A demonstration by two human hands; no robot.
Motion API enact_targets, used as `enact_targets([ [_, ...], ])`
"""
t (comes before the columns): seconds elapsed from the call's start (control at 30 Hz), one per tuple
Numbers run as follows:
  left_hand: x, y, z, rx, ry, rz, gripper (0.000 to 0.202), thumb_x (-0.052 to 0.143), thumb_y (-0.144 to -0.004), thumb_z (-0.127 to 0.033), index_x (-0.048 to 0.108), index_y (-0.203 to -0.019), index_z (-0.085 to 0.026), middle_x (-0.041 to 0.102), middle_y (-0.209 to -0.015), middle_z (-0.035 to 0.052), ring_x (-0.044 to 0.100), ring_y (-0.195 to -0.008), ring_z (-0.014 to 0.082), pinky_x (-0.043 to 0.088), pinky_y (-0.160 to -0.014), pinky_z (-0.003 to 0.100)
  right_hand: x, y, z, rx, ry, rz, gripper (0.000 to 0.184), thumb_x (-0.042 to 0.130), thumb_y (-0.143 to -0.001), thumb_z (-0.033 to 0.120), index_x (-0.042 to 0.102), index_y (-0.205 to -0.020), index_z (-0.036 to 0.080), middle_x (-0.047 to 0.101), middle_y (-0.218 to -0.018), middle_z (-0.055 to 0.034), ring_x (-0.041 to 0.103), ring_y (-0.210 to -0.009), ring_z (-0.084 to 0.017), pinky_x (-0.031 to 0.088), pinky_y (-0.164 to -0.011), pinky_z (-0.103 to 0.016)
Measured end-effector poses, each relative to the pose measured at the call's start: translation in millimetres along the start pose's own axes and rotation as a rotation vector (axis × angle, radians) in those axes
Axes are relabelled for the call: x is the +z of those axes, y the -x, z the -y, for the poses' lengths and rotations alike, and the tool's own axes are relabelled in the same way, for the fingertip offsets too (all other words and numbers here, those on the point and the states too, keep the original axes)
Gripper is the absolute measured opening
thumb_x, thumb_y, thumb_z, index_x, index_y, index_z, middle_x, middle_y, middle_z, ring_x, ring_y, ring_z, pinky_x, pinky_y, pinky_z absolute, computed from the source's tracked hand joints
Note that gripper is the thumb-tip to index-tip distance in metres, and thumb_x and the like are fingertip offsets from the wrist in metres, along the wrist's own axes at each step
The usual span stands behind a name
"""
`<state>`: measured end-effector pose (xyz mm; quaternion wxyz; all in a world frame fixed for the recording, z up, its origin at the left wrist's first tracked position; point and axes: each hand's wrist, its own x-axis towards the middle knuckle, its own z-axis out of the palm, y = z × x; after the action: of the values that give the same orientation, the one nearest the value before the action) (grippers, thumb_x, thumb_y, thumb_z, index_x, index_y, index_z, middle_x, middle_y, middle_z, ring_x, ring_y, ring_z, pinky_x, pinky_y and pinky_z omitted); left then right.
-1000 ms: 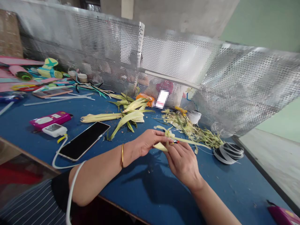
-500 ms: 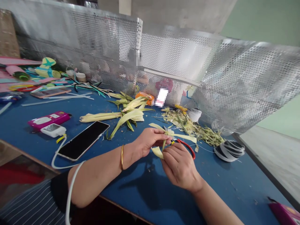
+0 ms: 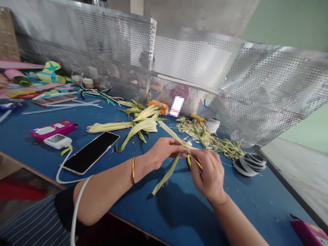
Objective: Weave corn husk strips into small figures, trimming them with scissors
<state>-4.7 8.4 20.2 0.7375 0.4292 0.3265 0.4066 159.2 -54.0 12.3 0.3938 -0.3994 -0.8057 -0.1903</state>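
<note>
My left hand [image 3: 169, 150] is closed, pinching the crossing point of several pale corn husk strips [image 3: 167, 174] above the blue table. One strip hangs toward me and another points up and away. My right hand [image 3: 208, 172] is closed at the right side of the crossing, its thumb and fingers pressed together around a husk strip that they mostly cover. Under the right hand lies a cutting tool [image 3: 189, 160] with red and yellow handles, partly hidden. Beyond my left hand rests a pile of whole corn husks [image 3: 143, 124].
Husk scraps [image 3: 205, 135] lie at the back right, beside a roll of white strip [image 3: 249, 164]. A black phone [image 3: 91, 152], a magenta device [image 3: 53, 130] and a white cable [image 3: 59, 172] occupy the left. A perforated metal screen [image 3: 184, 61] stands behind.
My right hand has moved right and up, from the near strip to the right side of the crossing. The near strip now hangs down freely, and another strip has swung up and away.
</note>
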Motion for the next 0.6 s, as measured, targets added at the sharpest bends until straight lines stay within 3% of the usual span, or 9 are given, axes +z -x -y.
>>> enact_targets([
  [0.07, 1.3, 1.5, -0.7, 0.013, -0.013, 0.028, 0.021, 0.080, -0.066, -0.013, 0.074, -0.086, -0.011, 0.074, -0.081, 0.0070, 0.068, -0.072, 0.0144, 0.056, -0.077, 0.029, 1.5, -0.2, -8.3, 0.223, 0.077, -0.044, 0.013, 0.053, -0.092, 0.024, 0.059, -0.102, 0.019, 0.068, -0.095, -0.0097, 0.063, -0.089, -0.025, 0.044, -0.080, -0.039],
  [0.17, 2.5, 3.0, -1.1, 0.024, -0.047, 0.051, 0.023, 0.079, -0.067, -0.012, 0.075, -0.089, -0.012, 0.074, -0.085, 0.0075, 0.067, -0.074, 0.0134, 0.055, -0.077, 0.028, 5.2, -1.0, -16.8, 0.392, -0.040, 0.059, 0.013, 0.053, -0.093, 0.030, 0.061, -0.087, 0.022, 0.068, -0.087, -0.0044, 0.063, -0.081, -0.022, 0.044, -0.076, -0.036],
  [0.3, 3.1, 3.0, -1.4, 0.047, -0.060, 0.049, 0.027, 0.080, -0.066, -0.012, 0.076, -0.093, -0.013, 0.074, -0.087, 0.0065, 0.065, -0.072, 0.0115, 0.054, -0.078, 0.029, 7.5, -0.8, -16.7, 0.455, -0.179, 0.103, 0.016, 0.054, -0.092, 0.029, 0.059, -0.078, 0.022, 0.065, -0.076, -0.0003, 0.061, -0.073, -0.018, 0.044, -0.070, -0.031],
  [0.47, 2.1, 3.5, -3.4, 0.042, -0.027, 0.072, 0.025, 0.078, -0.067, -0.011, 0.074, -0.092, -0.013, 0.073, -0.084, 0.0061, 0.064, -0.071, 0.0116, 0.052, -0.077, 0.028, 8.1, 0.7, -6.1, 0.548, -0.351, 0.095, 0.011, 0.050, -0.094, 0.028, 0.052, -0.084, 0.022, 0.064, -0.070, 0.0017, 0.062, -0.063, -0.014, 0.045, -0.059, -0.025],
  [0.6, 1.3, 5.8, -5.5, -0.005, 0.024, 0.150, 0.024, 0.078, -0.070, -0.026, 0.071, -0.089, -0.013, 0.069, -0.076, 0.0038, 0.062, -0.062, 0.0116, 0.051, -0.070, 0.029, 8.6, 0.3, 0.5, 0.501, -0.298, 0.061, 0.010, 0.051, -0.092, 0.026, 0.051, -0.082, 0.022, 0.062, -0.067, 0.0025, 0.058, -0.056, -0.013, 0.043, -0.054, -0.024],
])
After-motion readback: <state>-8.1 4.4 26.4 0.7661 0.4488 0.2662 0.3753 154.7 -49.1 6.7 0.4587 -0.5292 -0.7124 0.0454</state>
